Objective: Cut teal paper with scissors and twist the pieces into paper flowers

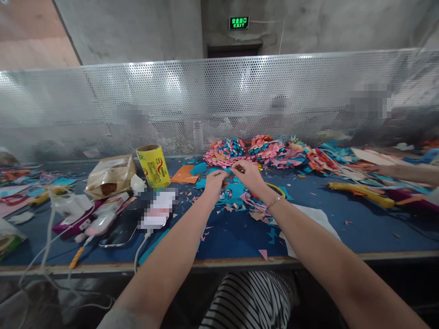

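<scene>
Both hands meet over the middle of the blue table, fingertips close together. Bent and pinched, the fingers of my left hand [216, 182] are on a small blue piece of thin sheet, paper or foam. My right hand [249, 176], with a bracelet at the wrist, pinches at the same piece from the other side; its exact shape is mostly hidden by the fingers. Below them lies a heap of blue cut scraps [233, 194]. Just behind are layered pink, blue and orange petal-like clusters [224, 153].
To the left are a yellow roll [154, 167], a brown paper bag [111, 176], a phone [158, 209] with cables and an orange sheet [185, 174]. A yellow-handled tool [360, 194] and another person's hand [387, 171] are at right. A perforated metal screen [192, 100] stands behind.
</scene>
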`<action>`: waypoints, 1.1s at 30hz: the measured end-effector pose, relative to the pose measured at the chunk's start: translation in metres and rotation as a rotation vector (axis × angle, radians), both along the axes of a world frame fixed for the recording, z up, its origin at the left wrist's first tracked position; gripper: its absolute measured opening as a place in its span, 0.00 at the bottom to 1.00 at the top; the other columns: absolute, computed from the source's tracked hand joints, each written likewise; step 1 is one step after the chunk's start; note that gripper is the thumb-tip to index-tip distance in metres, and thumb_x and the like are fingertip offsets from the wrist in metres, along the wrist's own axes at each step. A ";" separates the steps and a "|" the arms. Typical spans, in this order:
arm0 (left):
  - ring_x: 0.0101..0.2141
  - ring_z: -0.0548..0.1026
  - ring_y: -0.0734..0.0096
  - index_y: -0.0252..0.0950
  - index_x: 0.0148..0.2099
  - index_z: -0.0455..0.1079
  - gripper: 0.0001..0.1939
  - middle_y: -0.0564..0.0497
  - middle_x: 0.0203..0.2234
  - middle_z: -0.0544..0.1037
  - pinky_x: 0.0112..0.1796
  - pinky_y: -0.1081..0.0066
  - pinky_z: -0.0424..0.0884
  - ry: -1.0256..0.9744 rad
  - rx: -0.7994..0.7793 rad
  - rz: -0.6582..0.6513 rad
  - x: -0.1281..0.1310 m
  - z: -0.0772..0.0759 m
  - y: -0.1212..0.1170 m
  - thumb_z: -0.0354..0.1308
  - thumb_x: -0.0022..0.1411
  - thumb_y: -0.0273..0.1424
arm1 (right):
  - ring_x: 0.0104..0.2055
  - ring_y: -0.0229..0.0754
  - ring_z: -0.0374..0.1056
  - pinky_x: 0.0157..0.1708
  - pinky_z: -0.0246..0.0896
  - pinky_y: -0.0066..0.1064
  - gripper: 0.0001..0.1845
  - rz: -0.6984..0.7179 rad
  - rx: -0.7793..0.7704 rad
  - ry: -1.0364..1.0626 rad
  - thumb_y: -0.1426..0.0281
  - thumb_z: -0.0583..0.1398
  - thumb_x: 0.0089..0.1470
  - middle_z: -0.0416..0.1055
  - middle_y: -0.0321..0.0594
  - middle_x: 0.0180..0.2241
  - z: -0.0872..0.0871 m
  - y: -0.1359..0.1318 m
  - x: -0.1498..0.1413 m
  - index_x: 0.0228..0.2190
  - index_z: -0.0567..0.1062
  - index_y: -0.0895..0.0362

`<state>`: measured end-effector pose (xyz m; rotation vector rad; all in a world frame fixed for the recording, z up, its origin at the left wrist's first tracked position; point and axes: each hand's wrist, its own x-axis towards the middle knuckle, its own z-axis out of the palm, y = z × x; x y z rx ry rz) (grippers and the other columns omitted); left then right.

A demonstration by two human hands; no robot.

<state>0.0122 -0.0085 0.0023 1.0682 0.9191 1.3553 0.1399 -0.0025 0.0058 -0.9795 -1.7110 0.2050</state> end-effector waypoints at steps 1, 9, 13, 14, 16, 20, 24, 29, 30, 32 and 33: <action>0.15 0.62 0.83 0.33 0.22 0.65 0.09 0.54 0.17 0.70 0.18 0.78 0.55 0.003 0.015 -0.005 0.000 0.000 0.000 0.62 0.38 0.30 | 0.26 0.38 0.65 0.28 0.61 0.31 0.05 0.001 -0.003 0.002 0.68 0.56 0.46 0.69 0.38 0.25 0.000 0.000 0.000 0.23 0.68 0.57; 0.13 0.60 0.83 0.34 0.21 0.65 0.11 0.58 0.11 0.64 0.17 0.78 0.52 0.080 0.107 0.000 0.002 -0.003 0.006 0.64 0.36 0.32 | 0.25 0.37 0.65 0.27 0.61 0.30 0.05 0.011 -0.008 0.014 0.68 0.56 0.45 0.69 0.37 0.23 0.001 0.003 0.002 0.22 0.68 0.57; 0.13 0.58 0.83 0.34 0.20 0.66 0.07 0.58 0.10 0.62 0.16 0.78 0.51 0.137 0.173 -0.015 0.001 -0.004 0.008 0.60 0.39 0.30 | 0.24 0.37 0.64 0.27 0.61 0.30 0.06 0.007 -0.039 0.057 0.67 0.56 0.45 0.69 0.37 0.23 0.001 0.001 0.001 0.22 0.68 0.57; 0.13 0.58 0.83 0.34 0.20 0.66 0.06 0.58 0.09 0.62 0.16 0.78 0.51 0.148 0.180 -0.018 0.000 -0.005 0.007 0.60 0.39 0.30 | 0.24 0.37 0.64 0.26 0.61 0.30 0.06 0.007 -0.046 0.062 0.67 0.56 0.45 0.69 0.37 0.22 0.001 0.001 0.001 0.22 0.68 0.57; 0.13 0.58 0.83 0.34 0.20 0.66 0.05 0.58 0.10 0.62 0.16 0.78 0.51 0.161 0.183 -0.023 -0.001 -0.005 0.007 0.59 0.39 0.29 | 0.24 0.37 0.64 0.25 0.60 0.29 0.07 0.009 -0.058 0.066 0.66 0.57 0.45 0.69 0.37 0.22 0.000 0.001 0.002 0.22 0.69 0.57; 0.14 0.58 0.83 0.34 0.21 0.67 0.04 0.58 0.10 0.62 0.17 0.78 0.51 0.151 0.168 -0.020 -0.001 -0.005 0.007 0.59 0.39 0.28 | 0.24 0.38 0.64 0.24 0.60 0.30 0.09 0.029 -0.095 0.105 0.64 0.58 0.44 0.68 0.37 0.20 -0.004 0.008 0.004 0.21 0.69 0.57; 0.14 0.58 0.83 0.33 0.20 0.66 0.06 0.58 0.11 0.63 0.17 0.77 0.51 0.096 0.119 -0.009 0.000 -0.006 0.008 0.61 0.37 0.29 | 0.23 0.38 0.64 0.24 0.63 0.31 0.11 0.106 -0.169 0.215 0.62 0.58 0.44 0.67 0.36 0.20 -0.010 0.016 0.005 0.22 0.69 0.57; 0.14 0.58 0.84 0.33 0.21 0.68 0.07 0.58 0.11 0.63 0.17 0.78 0.51 0.070 0.093 -0.023 0.001 -0.009 0.010 0.62 0.37 0.29 | 0.25 0.38 0.66 0.26 0.65 0.31 0.15 0.194 -0.251 0.253 0.58 0.55 0.48 0.68 0.37 0.22 -0.011 0.017 0.005 0.22 0.70 0.57; 0.14 0.58 0.84 0.33 0.22 0.68 0.06 0.58 0.11 0.63 0.17 0.78 0.51 0.076 0.101 -0.030 0.001 -0.009 0.011 0.62 0.37 0.29 | 0.25 0.38 0.66 0.26 0.64 0.31 0.15 0.203 -0.251 0.213 0.57 0.56 0.47 0.68 0.37 0.22 -0.011 0.016 0.004 0.22 0.70 0.57; 0.14 0.57 0.84 0.33 0.22 0.69 0.06 0.57 0.12 0.64 0.17 0.78 0.50 0.093 0.123 -0.044 0.001 -0.010 0.011 0.62 0.38 0.30 | 0.24 0.37 0.64 0.25 0.62 0.30 0.15 0.190 -0.226 0.130 0.58 0.58 0.45 0.68 0.36 0.21 -0.010 0.015 0.004 0.22 0.70 0.58; 0.14 0.57 0.84 0.33 0.22 0.69 0.06 0.57 0.12 0.64 0.17 0.78 0.50 0.101 0.135 -0.051 0.001 -0.010 0.011 0.61 0.38 0.30 | 0.23 0.37 0.64 0.25 0.61 0.30 0.14 0.173 -0.208 0.103 0.59 0.58 0.45 0.68 0.36 0.20 -0.010 0.014 0.004 0.22 0.70 0.58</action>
